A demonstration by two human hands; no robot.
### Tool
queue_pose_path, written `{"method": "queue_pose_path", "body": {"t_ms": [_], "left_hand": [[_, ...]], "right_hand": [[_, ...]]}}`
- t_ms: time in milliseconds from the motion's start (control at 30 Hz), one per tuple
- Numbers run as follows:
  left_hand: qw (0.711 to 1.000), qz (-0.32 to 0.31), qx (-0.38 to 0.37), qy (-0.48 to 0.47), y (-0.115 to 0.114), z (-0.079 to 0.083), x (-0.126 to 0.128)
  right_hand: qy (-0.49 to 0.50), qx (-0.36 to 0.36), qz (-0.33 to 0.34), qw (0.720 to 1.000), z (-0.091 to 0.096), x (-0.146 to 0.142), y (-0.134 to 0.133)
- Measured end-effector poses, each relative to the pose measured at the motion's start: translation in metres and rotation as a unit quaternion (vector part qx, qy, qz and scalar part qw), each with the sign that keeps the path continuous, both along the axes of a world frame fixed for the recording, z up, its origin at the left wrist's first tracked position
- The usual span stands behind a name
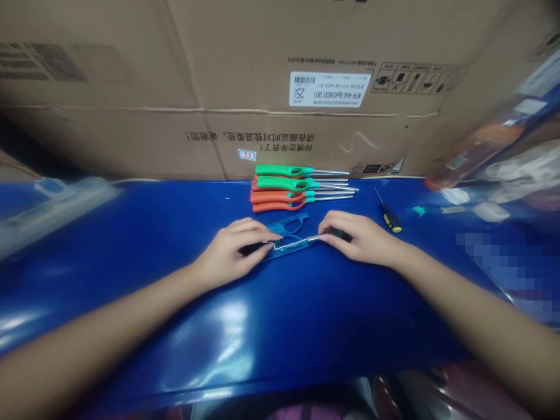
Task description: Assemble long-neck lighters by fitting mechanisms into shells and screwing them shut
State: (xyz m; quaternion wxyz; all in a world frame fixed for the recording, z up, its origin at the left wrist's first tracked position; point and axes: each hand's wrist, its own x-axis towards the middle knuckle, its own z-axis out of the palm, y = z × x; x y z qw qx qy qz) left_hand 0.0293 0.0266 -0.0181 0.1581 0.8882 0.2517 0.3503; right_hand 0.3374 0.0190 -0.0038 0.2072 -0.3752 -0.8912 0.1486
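A translucent blue lighter shell (pixel 292 236) lies flat on the blue table (pixel 280 326) between my hands. My left hand (pixel 234 249) presses down on its left end, fingers closed over a dark part. My right hand (pixel 359 236) pinches a small dark-handled tool whose thin metal tip touches the right end of the shell. Just behind them lies a stack of long-nosed lighters (pixel 289 188) with green and orange handles and metal tubes pointing right.
A screwdriver (pixel 388 214) with a black and yellow handle lies to the right of the stack. A small green part (pixel 419 210) sits beyond it. Large cardboard boxes (pixel 271 87) wall off the back. Clear plastic bags (pixel 503 169) crowd the right side.
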Motion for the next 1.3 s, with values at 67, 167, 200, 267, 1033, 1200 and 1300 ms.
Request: {"method": "queue_pose_path", "body": {"t_ms": [67, 167, 200, 267, 1033, 1200, 1300], "left_hand": [[1.000, -0.008, -0.007, 0.009, -0.0007, 0.0008, -0.0001], [1.000, -0.015, -0.015, 0.018, -0.0006, 0.0008, -0.0003], [1.000, -0.018, -0.016, 0.016, -0.0002, 0.0004, -0.0004], [1.000, -0.021, -0.019, 0.008, 0.0005, -0.0005, -0.0004], [1.000, 0.007, -0.010, -0.019, -0.0012, -0.0004, 0.0005], [0.996, 0.065, -0.050, -0.042, 0.0014, -0.0033, -0.0005], [0.994, 0.072, -0.069, -0.049, 0.0024, -0.0041, -0.0002]], "right_hand": [[0.010, -0.004, 0.006, 1.000, -0.0006, -0.0006, 0.0003], [0.030, -0.015, 0.012, 0.999, -0.0010, -0.0013, 0.0005], [0.035, -0.016, 0.012, 0.999, -0.0007, -0.0014, 0.0004], [0.039, -0.016, 0.015, 0.999, 0.0003, -0.0016, -0.0001], [0.015, 0.051, -0.024, 0.998, -0.0002, -0.0055, -0.0042], [0.043, 0.055, -0.036, 0.997, 0.0005, -0.0084, -0.0056], [0.042, 0.043, -0.015, 0.998, 0.0020, -0.0084, -0.0062]]}}
